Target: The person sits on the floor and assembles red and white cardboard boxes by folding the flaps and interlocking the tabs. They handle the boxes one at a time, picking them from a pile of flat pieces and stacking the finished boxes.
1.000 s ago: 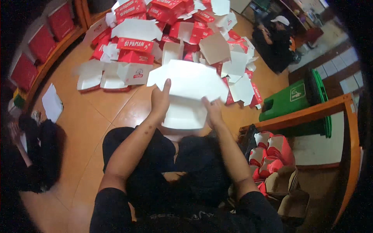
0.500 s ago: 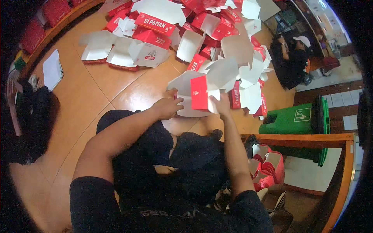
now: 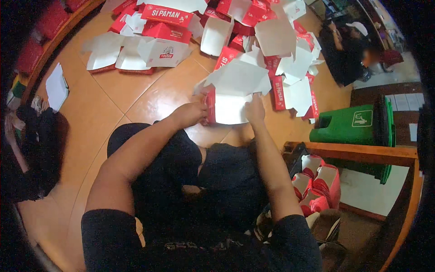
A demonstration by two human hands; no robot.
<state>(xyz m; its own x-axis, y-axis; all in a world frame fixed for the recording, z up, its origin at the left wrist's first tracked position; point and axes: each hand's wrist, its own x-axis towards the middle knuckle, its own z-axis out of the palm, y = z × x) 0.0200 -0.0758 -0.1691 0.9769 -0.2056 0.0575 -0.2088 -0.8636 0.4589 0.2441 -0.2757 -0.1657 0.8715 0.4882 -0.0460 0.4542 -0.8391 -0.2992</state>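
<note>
Between my hands is a red-and-white cardboard box (image 3: 231,106), its white inside facing up and its lid flap raised on the far side. My left hand (image 3: 192,114) grips the box's red left wall, fingers closed round it. At the right corner my right hand (image 3: 255,109) is closed on the box's edge. Just beyond lies a heap of similar cartons; one red box (image 3: 166,16) in it stands with its printed side toward me. Open white lids (image 3: 275,43) stick up among the heap.
On the right stand a green bin (image 3: 346,120) and a wooden frame (image 3: 353,149), with nested red cartons (image 3: 315,186) below. A white sheet-like stack (image 3: 56,87) lies on the tiled floor at left. One person (image 3: 337,52) sits at the far right; another person's dark clothing (image 3: 38,149) shows at left.
The red flap that stood up in front of the box has folded down, and the inside now shows. My right hand has shifted slightly left and nearer; the view has tilted a little.
</note>
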